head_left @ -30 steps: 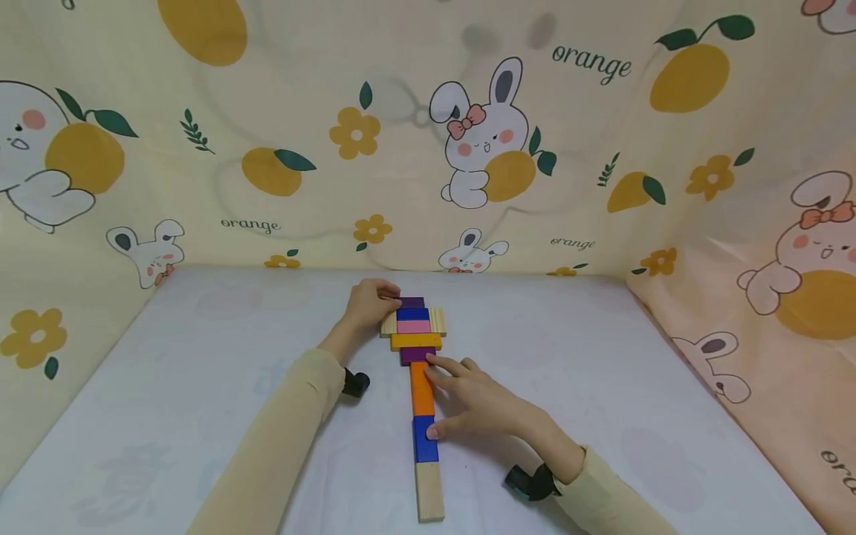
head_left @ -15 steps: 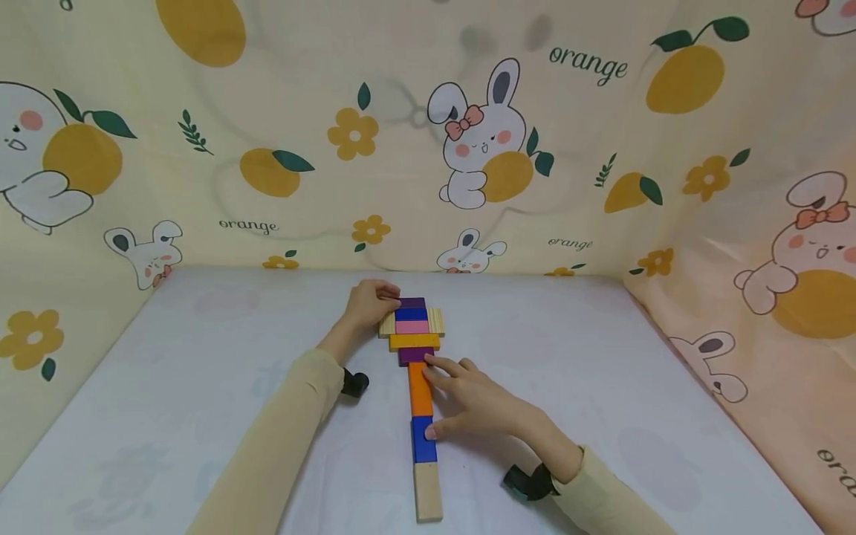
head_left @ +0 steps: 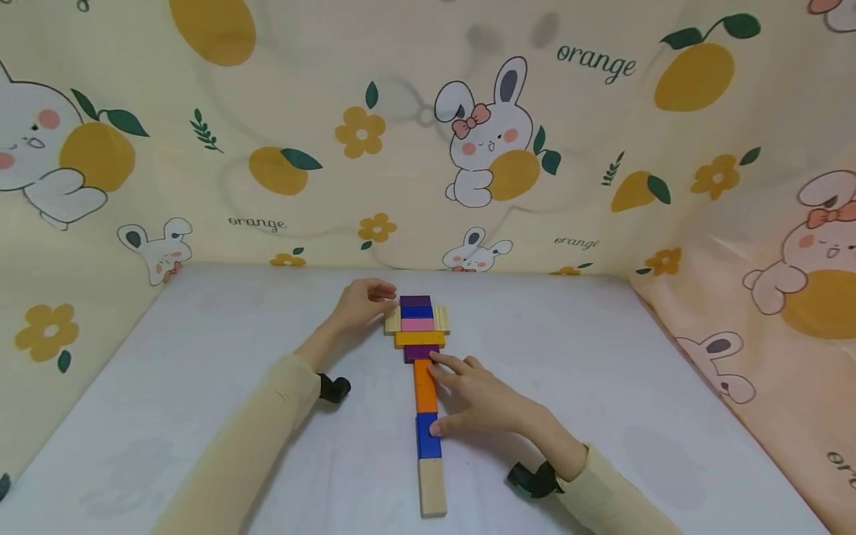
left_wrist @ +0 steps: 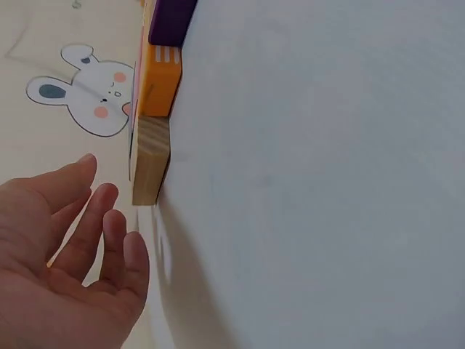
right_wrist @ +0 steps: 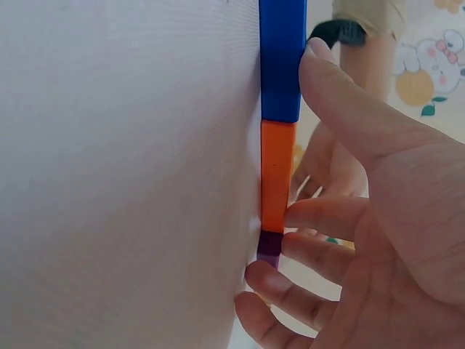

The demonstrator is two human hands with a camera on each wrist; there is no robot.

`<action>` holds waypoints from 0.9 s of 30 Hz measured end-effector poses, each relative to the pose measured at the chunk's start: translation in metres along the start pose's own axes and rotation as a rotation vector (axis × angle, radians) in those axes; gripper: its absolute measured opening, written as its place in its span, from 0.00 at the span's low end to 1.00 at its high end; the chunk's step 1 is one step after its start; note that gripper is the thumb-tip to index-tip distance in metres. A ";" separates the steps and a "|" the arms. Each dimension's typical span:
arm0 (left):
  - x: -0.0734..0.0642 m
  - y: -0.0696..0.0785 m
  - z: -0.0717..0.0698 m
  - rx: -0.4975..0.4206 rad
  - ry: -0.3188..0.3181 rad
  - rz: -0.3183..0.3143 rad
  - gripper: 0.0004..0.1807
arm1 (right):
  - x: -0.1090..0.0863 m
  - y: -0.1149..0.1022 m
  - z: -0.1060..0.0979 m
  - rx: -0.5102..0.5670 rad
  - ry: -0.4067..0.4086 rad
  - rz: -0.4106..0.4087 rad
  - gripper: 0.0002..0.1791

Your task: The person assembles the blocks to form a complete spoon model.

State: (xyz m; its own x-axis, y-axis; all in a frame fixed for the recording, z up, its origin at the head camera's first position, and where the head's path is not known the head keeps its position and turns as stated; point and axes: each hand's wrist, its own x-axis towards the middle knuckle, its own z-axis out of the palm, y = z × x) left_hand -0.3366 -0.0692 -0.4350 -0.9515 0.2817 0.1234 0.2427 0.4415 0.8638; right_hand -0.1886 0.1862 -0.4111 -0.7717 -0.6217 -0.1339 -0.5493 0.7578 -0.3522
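Wooden blocks form a long line down the table's middle. At its far end are a purple block (head_left: 415, 301), a blue one (head_left: 417, 312) and a pink one (head_left: 417, 325), flanked by plain wood blocks (head_left: 441, 319). A yellow-orange block (head_left: 420, 339) lies crosswise, then another purple block (head_left: 417, 354). An orange block (head_left: 425, 390), a long blue block (head_left: 426, 440) and a plain block (head_left: 432, 487) make a stem. My left hand (left_wrist: 73, 254) is loosely bent beside the left plain block (left_wrist: 150, 167), holding nothing. My right hand (head_left: 491, 401) touches the stem's right side, thumb at the blue block.
A white cloth (head_left: 568, 357) covers the table. Behind and to the right hangs a cream curtain (head_left: 401, 178) printed with rabbits and oranges. Black wrist cameras (head_left: 533, 481) sit at both wrists, close over the table.
My left hand has drawn slightly left, away from the far purple block, and its forearm has swung left. The right hand stays at the stem. The head view has shifted a little.
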 end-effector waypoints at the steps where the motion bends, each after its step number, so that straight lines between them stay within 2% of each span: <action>1: -0.003 0.000 -0.003 0.004 -0.008 0.006 0.18 | 0.000 0.000 0.000 -0.001 0.002 -0.004 0.53; 12: -0.055 0.005 -0.027 0.024 -0.096 0.044 0.19 | -0.002 0.005 -0.001 -0.019 -0.001 0.009 0.53; 19: -0.081 0.011 -0.039 -0.028 -0.068 0.001 0.22 | -0.003 0.003 -0.003 -0.009 -0.007 0.026 0.51; 22: -0.088 0.012 -0.044 -0.061 -0.058 -0.022 0.22 | -0.003 0.003 -0.003 -0.012 -0.007 0.019 0.50; 27: -0.098 0.014 -0.049 -0.045 -0.032 -0.032 0.19 | -0.004 0.004 -0.003 -0.022 0.001 0.002 0.47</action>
State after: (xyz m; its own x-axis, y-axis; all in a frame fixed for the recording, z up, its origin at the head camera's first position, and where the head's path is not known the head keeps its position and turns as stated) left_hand -0.2489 -0.1322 -0.4108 -0.9520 0.2952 0.0808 0.2031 0.4116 0.8884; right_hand -0.1891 0.1922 -0.4096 -0.7733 -0.6198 -0.1334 -0.5545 0.7632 -0.3318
